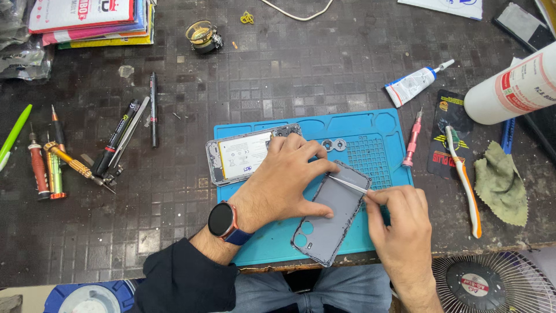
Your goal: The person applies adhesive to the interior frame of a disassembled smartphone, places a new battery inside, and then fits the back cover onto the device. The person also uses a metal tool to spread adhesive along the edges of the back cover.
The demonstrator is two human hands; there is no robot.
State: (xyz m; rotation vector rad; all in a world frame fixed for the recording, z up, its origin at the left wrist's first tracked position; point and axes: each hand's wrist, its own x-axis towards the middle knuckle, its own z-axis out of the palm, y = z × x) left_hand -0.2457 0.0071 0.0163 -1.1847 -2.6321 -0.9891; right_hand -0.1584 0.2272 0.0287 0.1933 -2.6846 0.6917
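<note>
the right hand [405, 229] pinches thin shiny metal tweezers [347, 185] shut against the rim of a smooth grey phone cover [330, 217], which the left hand [286, 182] grips flat on the blue rubber mat [370, 130], its long side slanting up to the right, beside the open phone [240, 159].

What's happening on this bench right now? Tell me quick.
A person is working on a grey phone back cover lying on a blue mat. The left hand pins the cover down, while the right hand holds tweezers against its upper edge. The opened phone body lies on the mat just behind the left hand. A red screwdriver and a glue tube lie to the right.
</note>
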